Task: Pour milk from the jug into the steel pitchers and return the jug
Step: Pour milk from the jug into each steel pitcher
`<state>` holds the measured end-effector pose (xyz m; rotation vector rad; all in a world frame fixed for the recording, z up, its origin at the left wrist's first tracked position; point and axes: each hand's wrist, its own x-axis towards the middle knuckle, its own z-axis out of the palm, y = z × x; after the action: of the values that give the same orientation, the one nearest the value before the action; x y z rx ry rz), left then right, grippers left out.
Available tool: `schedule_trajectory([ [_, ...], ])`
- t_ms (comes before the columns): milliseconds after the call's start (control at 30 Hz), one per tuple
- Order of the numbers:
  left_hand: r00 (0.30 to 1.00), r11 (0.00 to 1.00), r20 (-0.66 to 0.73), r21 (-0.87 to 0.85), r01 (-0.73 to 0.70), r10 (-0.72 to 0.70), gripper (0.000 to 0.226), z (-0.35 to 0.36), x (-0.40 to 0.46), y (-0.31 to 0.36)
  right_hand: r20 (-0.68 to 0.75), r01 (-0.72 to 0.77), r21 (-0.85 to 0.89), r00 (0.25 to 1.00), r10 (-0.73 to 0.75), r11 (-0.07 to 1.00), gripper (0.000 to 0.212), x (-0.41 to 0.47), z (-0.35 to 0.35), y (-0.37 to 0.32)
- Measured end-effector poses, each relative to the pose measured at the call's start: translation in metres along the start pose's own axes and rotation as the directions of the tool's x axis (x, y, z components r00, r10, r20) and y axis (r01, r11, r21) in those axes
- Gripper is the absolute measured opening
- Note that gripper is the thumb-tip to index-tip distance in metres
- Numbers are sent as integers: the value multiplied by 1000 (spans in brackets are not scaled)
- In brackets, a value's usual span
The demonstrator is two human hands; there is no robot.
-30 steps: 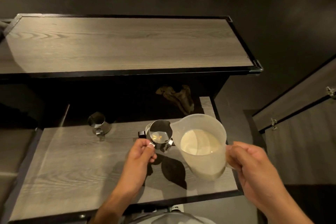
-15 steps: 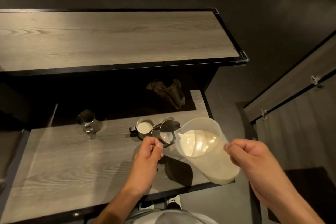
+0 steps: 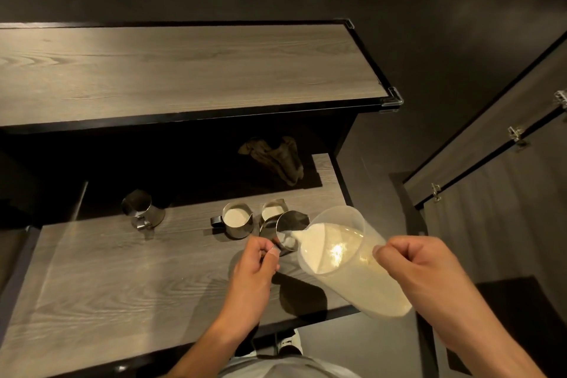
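My right hand (image 3: 420, 270) grips the handle of a translucent plastic jug (image 3: 343, 258) of milk, tipped steeply left with its spout over a steel pitcher (image 3: 287, 228). My left hand (image 3: 256, 264) holds that pitcher by its handle, tilted toward the jug above the lower wooden counter (image 3: 122, 279). Milk reaches the spout. Behind it stand two steel pitchers holding milk, one (image 3: 237, 219) on the left and one (image 3: 274, 209) on the right. A fourth steel pitcher (image 3: 142, 209) stands apart at the left; its inside looks dark.
A raised wooden bar top (image 3: 184, 70) runs along the back. A crumpled brown cloth (image 3: 276, 159) lies in the shadow under it. The counter's right edge drops to dark floor, with a hinged wooden panel (image 3: 497, 144) at the right. My shoe shows below the front edge.
The jug has tipped further to the left, milk now reaching its spout at the held pitcher. The view shifted, revealing two filled pitchers behind. My left hand keeps its grip.
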<state>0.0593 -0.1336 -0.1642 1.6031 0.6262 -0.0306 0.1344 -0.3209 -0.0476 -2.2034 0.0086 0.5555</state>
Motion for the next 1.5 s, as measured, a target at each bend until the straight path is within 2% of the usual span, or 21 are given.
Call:
schedule_trajectory([
  [600,997,997,-58,-58,45,-48,12,-7,-16,-12,63,24,-131,998,-16,991,34,-7,11,-9],
  [967,994,993,-68,-88,77,-83,12,-14,-16,-15,46,45,-199,998,-36,979,34,-8,20,-18],
  [1500,991,985,-72,-141,103,-114,12,-22,-10,-18,79,39,-166,996,-26,985,35,-2,27,-25],
])
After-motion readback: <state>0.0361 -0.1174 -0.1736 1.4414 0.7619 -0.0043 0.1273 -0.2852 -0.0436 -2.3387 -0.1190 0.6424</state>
